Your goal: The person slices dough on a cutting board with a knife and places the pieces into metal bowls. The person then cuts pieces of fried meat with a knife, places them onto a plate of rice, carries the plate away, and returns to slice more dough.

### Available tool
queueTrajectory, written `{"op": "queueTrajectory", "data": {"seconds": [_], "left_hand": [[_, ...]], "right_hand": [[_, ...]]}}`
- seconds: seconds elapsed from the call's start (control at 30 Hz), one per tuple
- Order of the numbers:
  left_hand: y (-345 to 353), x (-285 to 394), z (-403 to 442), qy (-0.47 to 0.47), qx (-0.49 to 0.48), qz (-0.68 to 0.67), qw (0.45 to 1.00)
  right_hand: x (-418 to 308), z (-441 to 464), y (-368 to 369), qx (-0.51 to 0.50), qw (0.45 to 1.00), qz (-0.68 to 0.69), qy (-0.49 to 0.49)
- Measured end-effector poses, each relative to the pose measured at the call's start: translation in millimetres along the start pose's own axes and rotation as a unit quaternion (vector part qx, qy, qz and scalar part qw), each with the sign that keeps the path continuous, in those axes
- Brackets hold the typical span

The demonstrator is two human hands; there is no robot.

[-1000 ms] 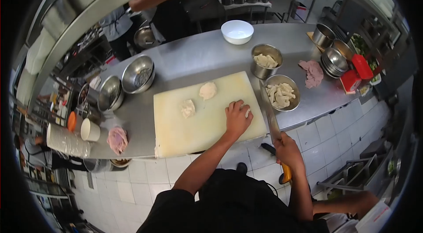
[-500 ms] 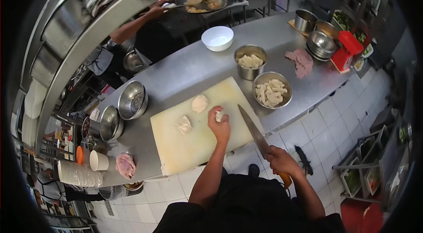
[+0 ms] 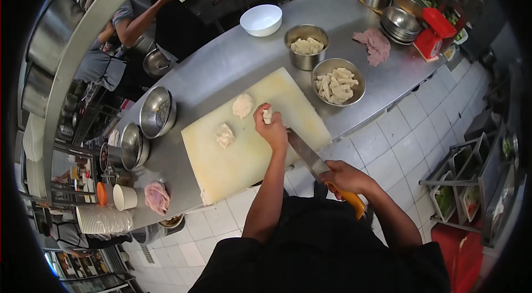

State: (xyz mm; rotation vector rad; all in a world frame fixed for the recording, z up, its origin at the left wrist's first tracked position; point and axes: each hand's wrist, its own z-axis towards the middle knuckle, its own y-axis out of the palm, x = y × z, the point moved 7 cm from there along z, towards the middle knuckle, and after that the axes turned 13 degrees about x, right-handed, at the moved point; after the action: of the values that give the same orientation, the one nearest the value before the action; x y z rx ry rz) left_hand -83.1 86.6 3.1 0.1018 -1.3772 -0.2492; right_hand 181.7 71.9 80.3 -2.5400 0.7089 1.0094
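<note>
My left hand (image 3: 271, 128) is closed around a small pale piece of food (image 3: 267, 116) over the cutting board (image 3: 252, 165). I cannot make out what kind of food it is. In my right hand (image 3: 344, 178) is a large kitchen knife (image 3: 306, 153), gripped where the blade meets its orange handle. The blade slants up to the left, its tip close beside my left hand; whether they touch is unclear. Two pale, soft-looking lumps, one farther back (image 3: 243, 106) and one nearer (image 3: 224, 135), lie on the board to the left of my left hand.
Two metal bowls (image 3: 338, 82) (image 3: 306, 46) of pale strips stand right of the board, a white bowl (image 3: 261, 20) behind. A pink cloth (image 3: 373, 47) and red scale (image 3: 434, 34) are farther right. Metal bowls (image 3: 158, 112) stand left. Across the counter, a co-worker's arm (image 3: 136, 27) holds a ladle over a wok.
The knife has swung left, bringing its tip beside my left hand. My left hand still holds the pale piece. The view has shifted, and a flame now shows near the co-worker's wok.
</note>
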Motion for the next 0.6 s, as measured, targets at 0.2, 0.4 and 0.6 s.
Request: {"op": "queueTrajectory", "data": {"seconds": [0.2, 0.4, 0.6], "left_hand": [[104.9, 34.0, 11.0, 0.008, -0.068, -0.045, 0.997], [253.5, 68.3, 48.0, 0.075, -0.104, -0.056, 0.99], [234.9, 56.2, 40.8, 0.145, -0.2, 0.164, 0.955]], "right_hand": [[-41.8, -12.1, -45.7, 0.104, 0.993, 0.007, -0.05], [-134.7, 12.0, -117.0, 0.236, 0.964, -0.028, -0.122], [-131.6, 33.8, -168.4, 0.332, 0.928, -0.067, -0.156]]}}
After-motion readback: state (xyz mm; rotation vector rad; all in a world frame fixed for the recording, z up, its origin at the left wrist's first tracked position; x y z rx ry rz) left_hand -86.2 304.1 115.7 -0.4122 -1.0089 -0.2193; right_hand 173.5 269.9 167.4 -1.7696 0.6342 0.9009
